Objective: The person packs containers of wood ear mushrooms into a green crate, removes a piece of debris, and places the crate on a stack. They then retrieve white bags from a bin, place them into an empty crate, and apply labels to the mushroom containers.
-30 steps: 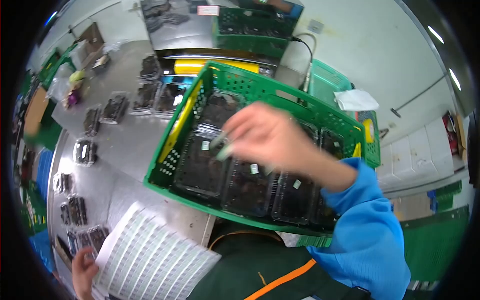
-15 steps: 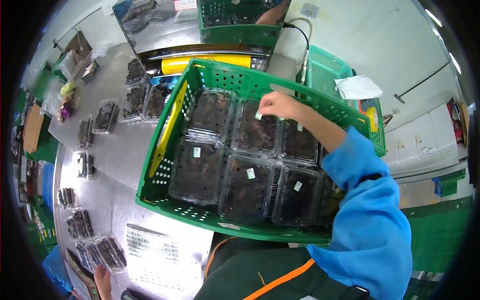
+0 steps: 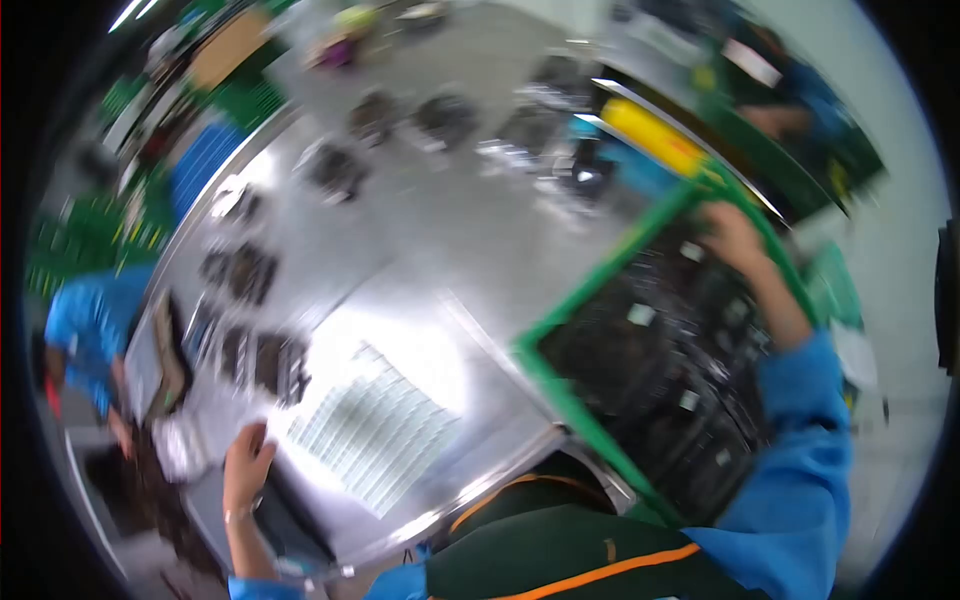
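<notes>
The head view is smeared by motion. My right hand [image 3: 732, 238] is over the far corner of a green crate [image 3: 588, 430], its fingers bent down and blurred. Clear plastic boxes of dark contents [image 3: 610, 340] fill the crate, several with a small white label [image 3: 641, 314] on the lid. One label [image 3: 692, 251] lies just beside my right fingers. My left hand [image 3: 246, 468] hovers over the table's near left side, thumb apart from the fingers, with nothing visible in it. Nearest to it are a sheet of printed labels [image 3: 375, 430] and a group of boxes [image 3: 262, 362].
More boxes of dark contents [image 3: 335, 170] stand scattered on the metal table [image 3: 400, 250]. A yellow roll-shaped part [image 3: 652, 135] sits behind the crate. At the left, a co-worker in a blue sleeve [image 3: 90, 315] reaches downward. Green and blue crates [image 3: 208, 165] are stacked beyond the table.
The view has swung left, so the crate now sits further right. My left hand has come more fully into view. The small label pinched in my right fingers earlier no longer shows there.
</notes>
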`<action>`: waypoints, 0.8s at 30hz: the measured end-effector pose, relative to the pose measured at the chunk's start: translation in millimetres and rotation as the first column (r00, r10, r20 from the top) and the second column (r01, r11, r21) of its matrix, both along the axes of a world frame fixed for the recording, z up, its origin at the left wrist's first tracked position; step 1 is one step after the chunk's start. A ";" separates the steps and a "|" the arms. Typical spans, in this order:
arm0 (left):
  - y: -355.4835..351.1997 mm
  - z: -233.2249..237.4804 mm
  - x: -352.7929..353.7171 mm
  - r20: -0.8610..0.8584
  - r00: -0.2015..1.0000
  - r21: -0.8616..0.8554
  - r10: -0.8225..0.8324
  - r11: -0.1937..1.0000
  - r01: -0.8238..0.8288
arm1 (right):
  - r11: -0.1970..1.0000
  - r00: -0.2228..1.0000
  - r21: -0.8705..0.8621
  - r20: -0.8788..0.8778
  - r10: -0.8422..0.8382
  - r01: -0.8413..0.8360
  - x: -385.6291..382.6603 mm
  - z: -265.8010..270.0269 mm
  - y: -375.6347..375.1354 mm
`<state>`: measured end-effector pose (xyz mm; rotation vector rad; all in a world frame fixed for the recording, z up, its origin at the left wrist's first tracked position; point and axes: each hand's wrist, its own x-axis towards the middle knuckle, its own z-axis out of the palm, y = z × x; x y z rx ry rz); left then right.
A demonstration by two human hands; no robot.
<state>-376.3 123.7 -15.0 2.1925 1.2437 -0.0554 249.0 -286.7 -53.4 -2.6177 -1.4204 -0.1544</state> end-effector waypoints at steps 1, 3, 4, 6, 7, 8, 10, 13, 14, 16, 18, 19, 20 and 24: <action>8.1 -16.7 -20.5 0.016 0.987 0.043 0.160 0.986 -0.160 | 0.975 0.967 -0.031 -0.129 -0.221 0.219 2.4 9.9 -3.8; 19.0 -29.4 -21.2 0.034 0.853 0.002 0.522 0.853 -0.522 | 0.943 0.809 0.091 -0.545 -0.221 0.320 3.5 47.4 3.4; 43.7 -79.3 -49.3 0.218 0.729 0.000 0.649 0.747 -0.665 | 0.910 0.704 0.226 -0.704 -0.094 0.348 -22.3 80.7 41.6; 81.5 -119.8 -49.9 0.270 0.448 -0.352 0.852 0.521 -0.778 | 0.816 0.467 0.418 -0.859 0.211 0.399 -95.2 132.2 127.5; 90.1 -132.3 -37.6 0.214 0.328 -0.506 0.920 0.392 -0.768 | 0.774 0.351 0.493 -0.861 0.368 0.397 -131.8 147.8 171.9; 89.8 -142.3 -33.6 0.229 0.456 -0.603 0.860 0.493 -0.627 | 0.838 0.261 0.470 -0.876 0.405 0.278 -162.2 152.3 211.8; 93.2 -161.4 -19.0 0.203 0.416 -0.706 0.886 0.427 -0.565 | 0.918 0.046 0.378 -0.926 0.376 0.117 -223.2 139.9 284.4; 101.9 -180.6 -5.5 0.241 0.146 -0.851 0.960 0.281 -0.444 | 0.938 -0.044 0.337 -0.941 0.335 -0.076 -301.8 95.2 365.0; 100.5 -180.3 1.3 0.324 0.071 -0.853 0.944 0.323 -0.410 | 0.937 -0.071 0.327 -0.945 0.320 -0.120 -324.0 85.8 386.1; 83.3 -138.4 18.2 0.424 -0.028 -0.851 0.905 0.388 -0.353 | 0.928 -0.163 0.328 -0.940 0.301 -0.177 -359.4 83.9 415.3; 63.6 -110.9 22.3 0.509 -0.051 -0.834 0.859 0.478 -0.274 | 0.901 -0.141 0.354 -0.934 0.328 -0.249 -383.6 104.4 427.1; 52.8 -97.7 22.6 0.523 -0.078 -0.843 0.849 0.501 -0.197 | 0.875 -0.141 0.379 -0.925 0.352 -0.302 -393.0 110.8 428.7; 44.4 -86.7 24.4 0.509 -0.077 -0.852 0.857 0.489 -0.186 | 0.882 -0.130 0.363 -0.932 0.339 -0.300 -399.8 110.8 431.8; 18.7 -47.1 33.5 0.600 -0.043 -0.800 0.799 0.598 -0.045 | 0.715 0.381 0.353 -0.660 0.647 -0.603 -402.7 89.4 432.5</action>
